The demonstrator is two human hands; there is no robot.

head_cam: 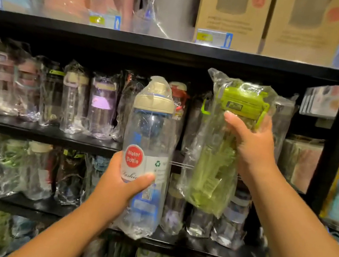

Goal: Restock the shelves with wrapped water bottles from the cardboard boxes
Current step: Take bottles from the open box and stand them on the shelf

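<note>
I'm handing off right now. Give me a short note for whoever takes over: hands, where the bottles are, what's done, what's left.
Left hand: gripping the blue bottle with the beige lid, still in its wrap, upright in front of the shelves.
Right hand: gripping the green bottle, wrapped, raised toward the middle shelf.
Done: that shelf and the ones below already hold rows of wrapped bottles.
Left: neither held bottle is placed yet. A gap shows on the middle shelf behind the two bottles, probably the spot for them. The cardboard boxes are out of view, so remaining stock is unknown.
</note>
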